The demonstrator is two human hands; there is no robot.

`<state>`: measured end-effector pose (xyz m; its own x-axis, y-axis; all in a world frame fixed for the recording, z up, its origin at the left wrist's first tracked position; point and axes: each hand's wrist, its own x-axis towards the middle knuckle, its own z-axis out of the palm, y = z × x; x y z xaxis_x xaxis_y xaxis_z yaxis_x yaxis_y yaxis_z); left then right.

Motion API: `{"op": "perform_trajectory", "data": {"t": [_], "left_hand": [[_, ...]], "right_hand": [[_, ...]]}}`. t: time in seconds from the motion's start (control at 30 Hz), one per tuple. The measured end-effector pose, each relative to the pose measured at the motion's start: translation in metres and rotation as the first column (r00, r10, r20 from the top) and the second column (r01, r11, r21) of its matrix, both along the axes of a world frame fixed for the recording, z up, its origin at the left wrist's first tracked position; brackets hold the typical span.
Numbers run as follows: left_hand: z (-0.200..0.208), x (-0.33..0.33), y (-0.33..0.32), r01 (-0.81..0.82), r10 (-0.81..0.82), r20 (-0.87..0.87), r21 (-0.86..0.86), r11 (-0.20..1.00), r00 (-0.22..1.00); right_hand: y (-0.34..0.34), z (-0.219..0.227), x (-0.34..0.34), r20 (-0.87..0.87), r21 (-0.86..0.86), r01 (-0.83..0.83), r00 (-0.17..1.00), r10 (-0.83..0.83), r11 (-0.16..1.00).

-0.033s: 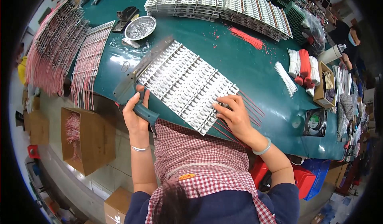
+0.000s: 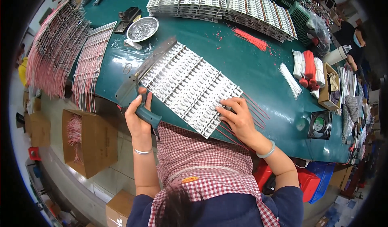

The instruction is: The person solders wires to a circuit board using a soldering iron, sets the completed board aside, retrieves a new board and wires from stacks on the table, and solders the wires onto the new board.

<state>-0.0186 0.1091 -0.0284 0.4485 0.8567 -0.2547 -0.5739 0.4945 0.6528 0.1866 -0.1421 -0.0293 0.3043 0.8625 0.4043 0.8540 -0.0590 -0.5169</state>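
My left hand [image 2: 140, 116] is closed round the handle of a dark green pistol-grip tool [image 2: 148, 116]. A grey, blurred long part reaches from it along the upper left edge of a white panel [image 2: 186, 87] with rows of small oval cells. The panel lies slanted on the green table, one corner toward me. My right hand [image 2: 240, 120] has bent fingertips on the panel's right edge; whatever is pinched under them is hidden. Several thin red wires [image 2: 255, 108] stick out from that edge, some passing beneath the hand.
Wired panels [image 2: 58, 49] stand stacked at left, beside a bowl of metal bits [image 2: 142, 28]. White panel stacks [image 2: 188, 1] are at the back. Loose red wires [image 2: 250, 39], wire bundles [image 2: 309, 67] and a small fan [image 2: 320, 125] lie right. A cardboard box [image 2: 99, 142] stands below left.
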Motion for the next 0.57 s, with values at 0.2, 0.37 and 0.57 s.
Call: {"op": "perform_trajectory", "data": {"t": [0.2, 0.37, 0.57], "left_hand": [[0.002, 0.004, -0.001, -0.006, 0.006, 0.02, -0.042, 0.999, 1.0], [-0.003, 0.016, 0.006, -0.083, 0.085, 0.019, -0.072, 0.994, 0.996], [-0.004, 0.026, 0.021, -0.097, 0.099, 0.023, -0.053, 0.994, 0.995]], "right_hand": [[0.005, 0.008, 0.002, -0.003, 0.001, -0.026, 1.0, 0.026, 1.0], [0.018, 0.004, 0.008, -0.007, 0.02, -0.025, 1.0, 0.025, 0.999], [0.028, 0.005, 0.018, -0.02, 0.026, -0.008, 1.0, 0.009, 1.0]]}}
